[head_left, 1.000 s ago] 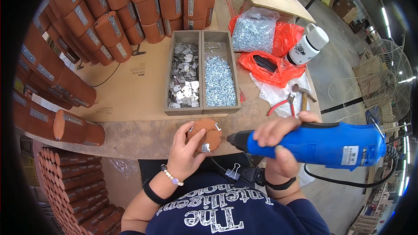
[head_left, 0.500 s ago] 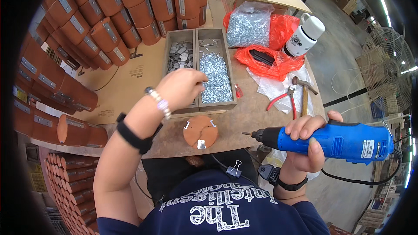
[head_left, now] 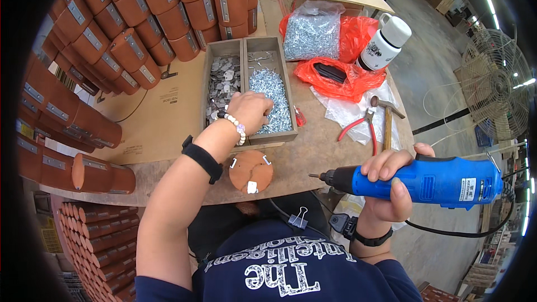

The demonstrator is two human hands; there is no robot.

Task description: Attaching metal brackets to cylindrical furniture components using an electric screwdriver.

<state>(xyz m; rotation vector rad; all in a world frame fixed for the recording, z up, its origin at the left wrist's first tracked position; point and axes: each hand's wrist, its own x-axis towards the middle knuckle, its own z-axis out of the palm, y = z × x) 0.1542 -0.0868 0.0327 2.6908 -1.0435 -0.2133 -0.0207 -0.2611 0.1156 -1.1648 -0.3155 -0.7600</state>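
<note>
My left hand (head_left: 250,113) reaches into the two-part wooden box (head_left: 241,140), its fingers curled at the near-left side of the silver screws (head_left: 270,94); whatever lies between the fingertips is hidden. Small grey metal plates (head_left: 224,81) fill the box's left compartment. In my right hand (head_left: 394,182) is a blue corded electric screwdriver (head_left: 430,185), held level with its bit pointing left. Between the hands, near the table's front edge, lies a round terracotta-coloured piece (head_left: 249,170). White clips sit at its upper left and upper right, and a small metal plate (head_left: 252,187) at its near edge.
Terracotta-coloured cylinders (head_left: 187,11) with metal strips stand stacked at the left and back. Right of the box are a bag of screws (head_left: 312,36), a red plastic bag (head_left: 335,86), a white bottle (head_left: 386,45), red-handled pliers (head_left: 361,126) and a hammer (head_left: 388,117).
My left hand has lowered into the screw compartment, its fingers now down at the screws. The view has shifted slightly. My right hand still holds the electric screwdriver in about the same place.
</note>
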